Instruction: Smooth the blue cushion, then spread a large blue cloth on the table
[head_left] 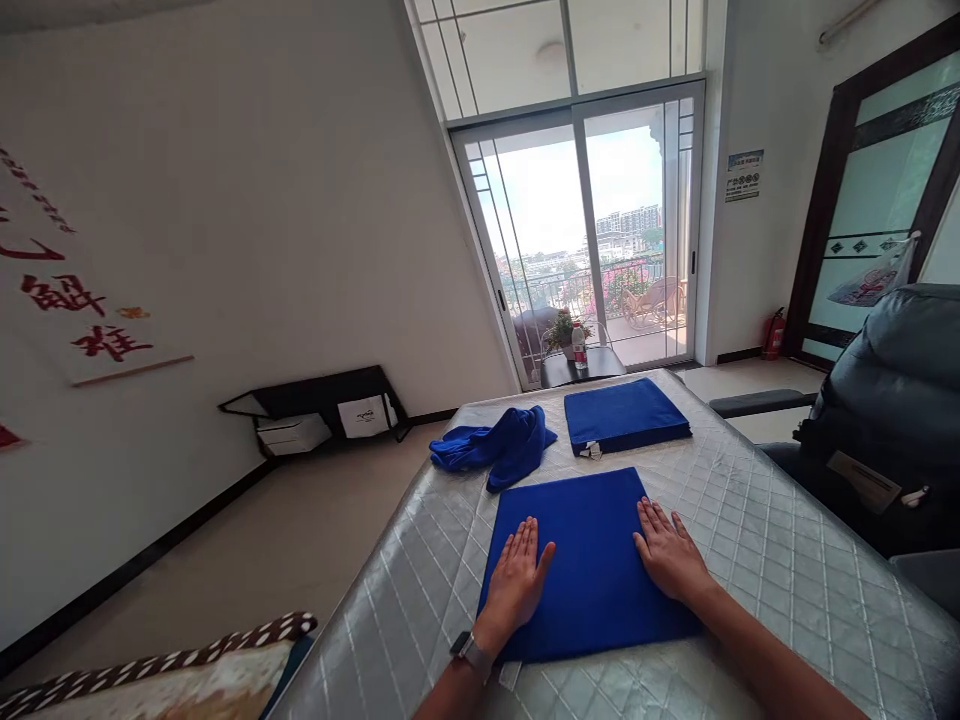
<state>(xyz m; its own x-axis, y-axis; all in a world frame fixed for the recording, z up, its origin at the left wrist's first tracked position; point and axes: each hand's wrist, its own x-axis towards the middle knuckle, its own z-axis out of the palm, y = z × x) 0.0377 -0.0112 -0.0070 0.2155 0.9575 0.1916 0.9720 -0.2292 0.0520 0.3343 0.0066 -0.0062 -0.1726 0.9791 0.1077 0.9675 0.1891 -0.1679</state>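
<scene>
A flat blue cloth square (pixel 589 570), neatly folded, lies before me on the silver quilted surface (pixel 405 580). My left hand (pixel 520 572) rests flat on its left part, fingers stretched out, with a watch on the wrist. On the cloth's right edge lies my right hand (pixel 670 548), palm down, fingers extended. Neither hand grips anything. Beyond the cloth sits a stack of folded blue cloth (pixel 626 413) with a white tag at its near edge. To the left of that stack is a crumpled blue cloth (pixel 499 445).
Past the far edge stands a small dark table (pixel 600 368) with a bottle (pixel 579 345) and a potted plant (pixel 562 332). A black padded chair (pixel 892 380) is on the right. A low black rack (pixel 330 405) stands by the left wall. Glass sliding doors (pixel 577 220) are at the back.
</scene>
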